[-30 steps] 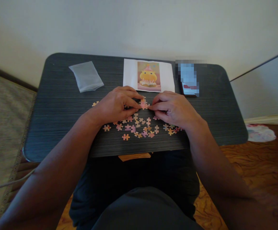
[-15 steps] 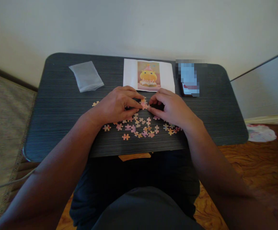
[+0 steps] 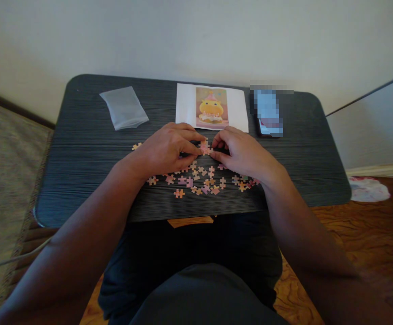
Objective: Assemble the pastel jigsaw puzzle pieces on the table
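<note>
A small cluster of pink and orange jigsaw pieces [image 3: 204,146] lies on the dark table between my hands. From the left, my left hand [image 3: 169,146] has its fingertips and thumb on the cluster's edge, holding it. My right hand [image 3: 239,146] is curled, thumb and index finger closed at the cluster's right edge. Exactly which piece lies in each grip is partly hidden by the fingers. Loose jigsaw pieces [image 3: 189,182] are strewn nearer me, several of them partly under my hands. A printed picture [image 3: 212,108] of a yellow cartoon figure with a cake lies just beyond.
The dark table [image 3: 81,135] stands against a pale wall. A clear zip bag [image 3: 124,108] lies at its back left, and a phone [image 3: 267,110], partly pixelated, at the back right. One loose piece [image 3: 137,146] sits left of my left hand.
The whole view has shifted very slightly, so things on the table appear a little further right. Both hands keep nearly the same pose at the cluster.
</note>
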Motion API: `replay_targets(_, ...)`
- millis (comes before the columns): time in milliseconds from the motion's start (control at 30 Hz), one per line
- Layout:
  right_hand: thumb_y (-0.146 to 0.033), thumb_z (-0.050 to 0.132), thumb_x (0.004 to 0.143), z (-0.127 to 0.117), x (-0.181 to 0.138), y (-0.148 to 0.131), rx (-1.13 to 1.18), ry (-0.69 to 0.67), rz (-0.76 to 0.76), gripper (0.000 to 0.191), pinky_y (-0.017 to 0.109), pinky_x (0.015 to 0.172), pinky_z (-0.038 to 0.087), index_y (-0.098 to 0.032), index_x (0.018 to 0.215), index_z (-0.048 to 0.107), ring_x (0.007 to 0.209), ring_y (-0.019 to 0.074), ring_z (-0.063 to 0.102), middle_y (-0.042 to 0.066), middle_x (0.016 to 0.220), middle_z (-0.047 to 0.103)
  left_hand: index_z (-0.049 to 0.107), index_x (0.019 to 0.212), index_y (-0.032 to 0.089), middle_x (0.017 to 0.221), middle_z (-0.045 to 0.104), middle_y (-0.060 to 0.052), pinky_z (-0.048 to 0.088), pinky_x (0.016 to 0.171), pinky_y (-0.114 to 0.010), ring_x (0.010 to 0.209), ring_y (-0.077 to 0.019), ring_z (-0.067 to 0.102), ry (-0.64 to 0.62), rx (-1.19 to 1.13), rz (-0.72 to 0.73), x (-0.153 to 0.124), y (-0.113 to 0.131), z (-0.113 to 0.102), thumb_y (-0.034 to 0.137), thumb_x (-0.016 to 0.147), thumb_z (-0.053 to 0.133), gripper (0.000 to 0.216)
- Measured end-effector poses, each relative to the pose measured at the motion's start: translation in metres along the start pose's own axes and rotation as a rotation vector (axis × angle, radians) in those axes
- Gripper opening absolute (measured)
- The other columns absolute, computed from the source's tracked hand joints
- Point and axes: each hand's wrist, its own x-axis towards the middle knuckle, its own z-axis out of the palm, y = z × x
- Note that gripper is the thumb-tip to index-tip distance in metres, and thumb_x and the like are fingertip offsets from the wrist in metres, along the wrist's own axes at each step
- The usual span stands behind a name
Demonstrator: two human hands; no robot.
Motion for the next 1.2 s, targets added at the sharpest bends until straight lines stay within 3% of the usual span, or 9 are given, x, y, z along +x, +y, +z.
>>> replay_targets(300,-0.032,0.076,0.101,-0.011,0.010,-0.020,-0.110,-0.090,0.137,0.012,0.044,0.076,0.052,-0.020,0.100,0.078,0.083,0.0256,0.071,0.009,0.098,0.079,0.090,0.116,0.029,0.137,0.083,-0.006,0.061,0.110,-0.050,0.125,-0.0306,0.077,0.003,-0.011,0.000,0.001,0.002,0.000,0.024,0.102,0.067,0.027)
replay_targets(800,-0.030,0.071,0.101,-0.010,0.011,-0.021,-0.070,-0.130,0.167,0.012,0.044,0.078,0.053,-0.019,0.102,0.074,0.086,0.0262,0.071,0.011,0.100,0.079,0.090,0.114,0.026,0.139,0.082,-0.007,0.062,0.110,-0.050,0.126,-0.0308,0.077,-0.009,0.034,0.017,0.000,0.002,-0.001,0.025,0.106,0.065,0.026)
replay_targets(933,-0.029,0.075,0.099,-0.013,0.005,-0.015,0.064,-0.101,0.163,0.009,0.041,0.075,0.052,-0.021,0.099,0.071,0.084,0.0238,0.070,0.007,0.096,0.079,0.090,0.116,0.026,0.139,0.083,-0.008,0.063,0.109,-0.051,0.125,-0.0315,0.077,0.001,0.020,0.017,-0.001,0.000,0.000,0.024,0.104,0.066,0.026)
replay_targets(1100,-0.038,0.079,0.098,-0.022,-0.014,-0.003,0.389,0.040,0.130,0.018,0.039,0.073,0.054,-0.025,0.096,0.068,0.081,0.0206,0.068,0.003,0.092,0.075,0.090,0.117,0.029,0.136,0.084,-0.007,0.062,0.110,-0.051,0.123,-0.0304,0.078,0.029,-0.015,0.007,-0.001,-0.001,0.003,0.022,0.101,0.068,0.028)
replay_targets(1200,-0.045,0.082,0.097,-0.025,-0.026,0.004,0.519,0.024,0.093,0.023,0.039,0.074,0.056,-0.025,0.100,0.071,0.081,0.0201,0.069,0.003,0.093,0.077,0.090,0.114,0.029,0.135,0.084,-0.007,0.061,0.109,-0.051,0.121,-0.0297,0.078,0.040,-0.018,-0.005,0.000,-0.001,0.005,0.022,0.101,0.068,0.027)
